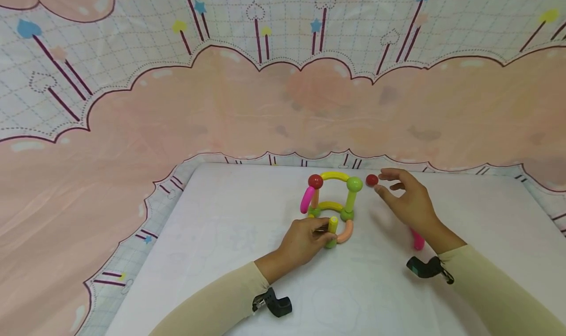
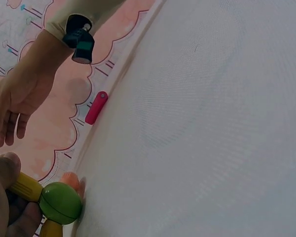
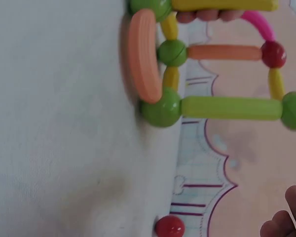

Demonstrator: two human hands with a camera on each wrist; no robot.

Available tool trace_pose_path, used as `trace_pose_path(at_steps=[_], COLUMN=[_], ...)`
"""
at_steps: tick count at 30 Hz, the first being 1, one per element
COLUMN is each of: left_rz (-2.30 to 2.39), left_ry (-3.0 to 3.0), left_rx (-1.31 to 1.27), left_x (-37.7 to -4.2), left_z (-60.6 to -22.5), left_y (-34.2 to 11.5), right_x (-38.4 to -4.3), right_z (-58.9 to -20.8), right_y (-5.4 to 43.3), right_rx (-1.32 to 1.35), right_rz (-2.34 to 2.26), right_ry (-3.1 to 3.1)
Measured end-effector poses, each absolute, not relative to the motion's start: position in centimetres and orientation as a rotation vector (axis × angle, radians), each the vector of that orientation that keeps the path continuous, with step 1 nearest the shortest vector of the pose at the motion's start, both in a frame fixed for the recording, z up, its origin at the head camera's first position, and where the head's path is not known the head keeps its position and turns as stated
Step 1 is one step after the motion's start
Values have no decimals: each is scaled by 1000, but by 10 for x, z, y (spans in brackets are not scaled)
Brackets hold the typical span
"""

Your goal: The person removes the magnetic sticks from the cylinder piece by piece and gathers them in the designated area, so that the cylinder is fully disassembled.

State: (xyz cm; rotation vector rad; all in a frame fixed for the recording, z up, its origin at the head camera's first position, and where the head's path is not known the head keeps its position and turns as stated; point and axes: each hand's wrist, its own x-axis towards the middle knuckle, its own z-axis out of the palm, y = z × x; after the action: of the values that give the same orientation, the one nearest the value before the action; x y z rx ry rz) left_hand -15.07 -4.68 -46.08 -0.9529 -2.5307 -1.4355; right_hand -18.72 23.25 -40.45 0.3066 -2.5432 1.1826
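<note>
White table (image 1: 221, 218): rod-and-ball frame (image 1: 351, 202) stands toward the far side; likely to tip or loosen if the left hand (image 1: 302, 240), pinching the upright yellow rod (image 1: 333, 224), pushes sideways. Right hand (image 1: 410, 202) raised, fingers parted, holding nothing; red ball (image 1: 372, 180) rests on the table, apart from those fingers

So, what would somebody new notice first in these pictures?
Probably the frame of colourful sticks and shiny red and green balls, standing towards the far side of the white table. Next come the bare left hand pinching its upright yellow stick, and the bare right hand near a loose, shiny red ball. Behind the table spreads a big peach cloud pattern.
</note>
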Motion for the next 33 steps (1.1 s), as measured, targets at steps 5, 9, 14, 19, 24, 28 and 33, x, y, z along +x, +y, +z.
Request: trace_pose_path(at_steps=[5, 9, 14, 19, 24, 28, 33], left_rz=[-1420, -1435, -1435, -1418, -1394, -1351, -1342], left_ry=[-2528, -2529, -2535, -2533, -2529, -2525, -2523], left_rx=[-955, -959, -956, -957, -982, -990, -983], left_x=[-150, -150, -149, -149, -151, -152, -153], left_z=[-459, -459, -458, -458, -461, -461, -462], left_y=[-47, -47, -47, -47, -47, -47, -46], right_x=[-174, -163, -154, -148, -145, -145, -146], right_z=[-397, -396, -402, -405, -409, -413, -415], right_y=[225, 216, 202, 187, 176, 170, 165], right_rx=[345, 439, 673, 816, 847, 932, 975], right_rz=[1205, 1205, 1186, 1220, 1250, 1233, 1199], right_ry=[-2484, -2472, -2452, -2517, -2613, -2598, -2550])
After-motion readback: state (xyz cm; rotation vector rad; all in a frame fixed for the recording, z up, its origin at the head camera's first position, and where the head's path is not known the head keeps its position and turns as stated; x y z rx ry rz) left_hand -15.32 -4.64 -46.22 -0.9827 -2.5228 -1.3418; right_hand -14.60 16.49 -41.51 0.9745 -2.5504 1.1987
